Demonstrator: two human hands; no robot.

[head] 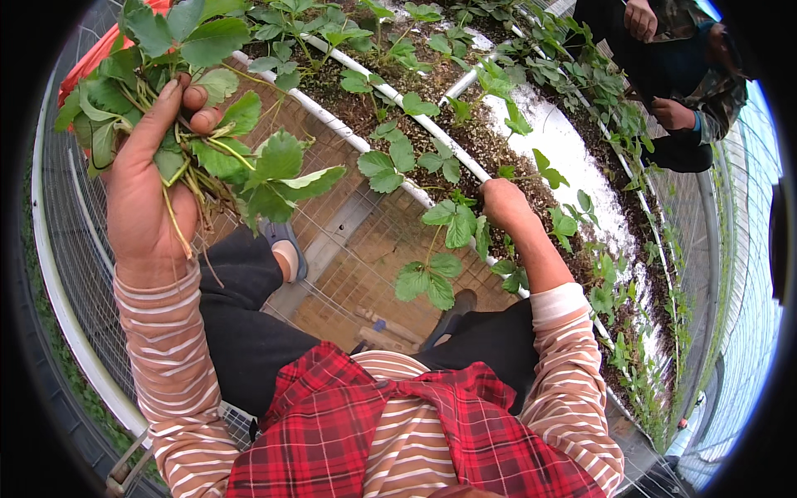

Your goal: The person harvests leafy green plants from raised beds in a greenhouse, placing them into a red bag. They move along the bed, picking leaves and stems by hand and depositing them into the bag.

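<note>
My left hand [155, 162] is raised at the upper left, its fingers closed around a bunch of leafy strawberry plants [218, 155] with stems and thin roots hanging down. My right hand [507, 205] reaches into the planted bed beside a white pipe [398, 99]. Its fingers are bent down at the soil, hidden behind the back of the hand, so whether they hold anything does not show. A strawberry plant [457, 224] with broad green leaves leans over the bed's near edge, just left of that hand.
The long bed of dark soil [461, 131] carries rows of strawberry plants, white pipes and a white patch [548, 131]. Beyond it, at the upper right, is another person [679, 81]. A red-orange sheet [93, 56] lies behind my left hand. Wire mesh [348, 249] spans below.
</note>
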